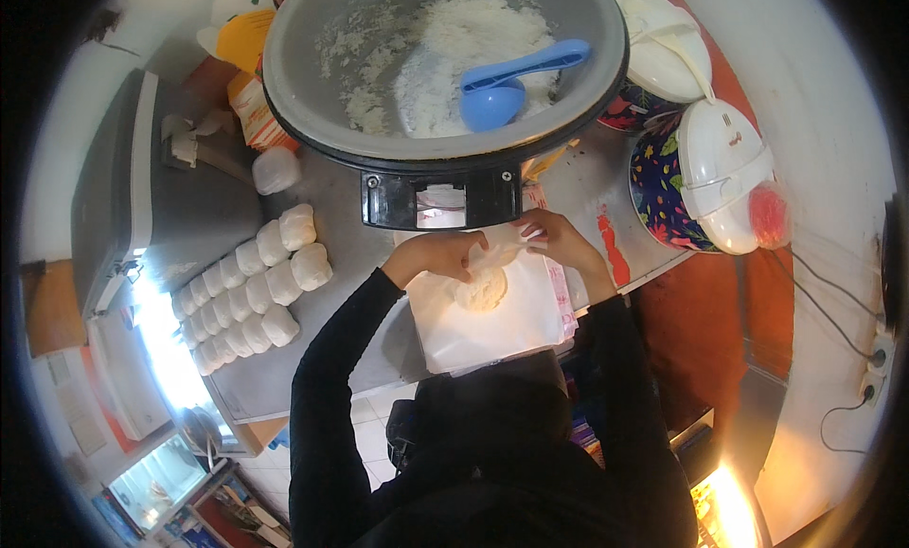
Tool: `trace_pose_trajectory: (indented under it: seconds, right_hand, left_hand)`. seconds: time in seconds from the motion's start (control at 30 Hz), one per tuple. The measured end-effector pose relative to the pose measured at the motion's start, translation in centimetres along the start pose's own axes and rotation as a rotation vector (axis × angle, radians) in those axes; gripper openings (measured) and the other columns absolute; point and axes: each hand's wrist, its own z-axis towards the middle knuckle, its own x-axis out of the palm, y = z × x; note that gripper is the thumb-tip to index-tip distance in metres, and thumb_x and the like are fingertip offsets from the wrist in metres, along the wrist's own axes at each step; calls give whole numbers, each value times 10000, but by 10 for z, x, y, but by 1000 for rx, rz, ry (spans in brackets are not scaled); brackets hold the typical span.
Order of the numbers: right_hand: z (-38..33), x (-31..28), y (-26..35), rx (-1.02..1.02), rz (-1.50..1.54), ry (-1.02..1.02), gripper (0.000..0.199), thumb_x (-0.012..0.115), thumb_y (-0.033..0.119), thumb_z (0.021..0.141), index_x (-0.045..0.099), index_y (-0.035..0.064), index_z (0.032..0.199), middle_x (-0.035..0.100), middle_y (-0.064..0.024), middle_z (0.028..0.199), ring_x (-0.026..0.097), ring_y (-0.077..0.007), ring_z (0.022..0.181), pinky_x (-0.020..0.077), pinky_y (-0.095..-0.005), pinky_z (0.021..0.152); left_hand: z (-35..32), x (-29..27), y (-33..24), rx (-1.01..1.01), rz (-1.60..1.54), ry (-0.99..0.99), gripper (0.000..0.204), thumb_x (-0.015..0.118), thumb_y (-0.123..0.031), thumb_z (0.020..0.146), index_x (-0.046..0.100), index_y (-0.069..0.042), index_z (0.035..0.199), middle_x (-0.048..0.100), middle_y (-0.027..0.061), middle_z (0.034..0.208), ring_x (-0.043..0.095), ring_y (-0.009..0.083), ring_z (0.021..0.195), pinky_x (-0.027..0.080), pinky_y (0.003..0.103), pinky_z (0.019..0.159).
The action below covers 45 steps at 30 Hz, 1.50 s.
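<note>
A sheet of white wrapping paper (445, 335) lies at the table's front edge with a round portion of white rice (485, 290) on it. The paper's far part is lifted and bent toward the rice. My left hand (440, 255) is closed on this raised part, its thumb beside the rice. To its right, my right hand (565, 239) pinches the paper's far edge between its fingers. Just beyond both hands stands a big, grey-lined pot (327, 131) of loose rice (431, 84). Inside the pot rests a blue scoop (493, 105).
Several white wrapped bundles (282, 283) sit in rows on the left of the metal table (369, 349). Behind them is a grey box (189, 197). Two patterned containers with white lids (717, 169) stand at the right, a pink plastic bag (769, 215) against the nearer one.
</note>
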Motion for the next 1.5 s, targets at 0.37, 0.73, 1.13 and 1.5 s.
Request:
trace_pose_trajectory:
  seconds: [0.37,0.73,1.13,1.5]
  right_hand:
    - [-19,9,-6,15,-119,-268,251,613,-16,806,614,32,1052,678,-105,796,628,-171,716,477,-302,618]
    - [-111,68,-7,143,-393,-561,367,688,49,813,425,34,1068,582,-168,914,619,-319,789,491,-375,696]
    - [-159,81,24,77,-273,-314,313,625,-77,788,653,47,1075,642,-132,1086,637,-270,888,486,-348,886]
    - [-132,93,42,-188,-762,-422,341,671,-8,710,680,112,1030,607,-112,1032,586,-303,953,485,-413,813]
  left_hand:
    - [2,36,19,352,-141,38,586,371,-123,959,145,11,1483,92,137,1576,59,249,1458,58,340,1180]
    - [-12,61,-1,259,3,-218,571,405,-180,977,189,-110,1500,107,179,1561,119,343,1440,114,408,1177]
    - [-25,99,-24,205,405,-552,588,462,-254,944,257,-116,1478,139,147,1559,154,327,1434,146,486,1163]
    - [-24,109,-13,451,412,-508,619,394,-404,947,275,-99,1473,223,63,1550,163,262,1440,60,482,1185]
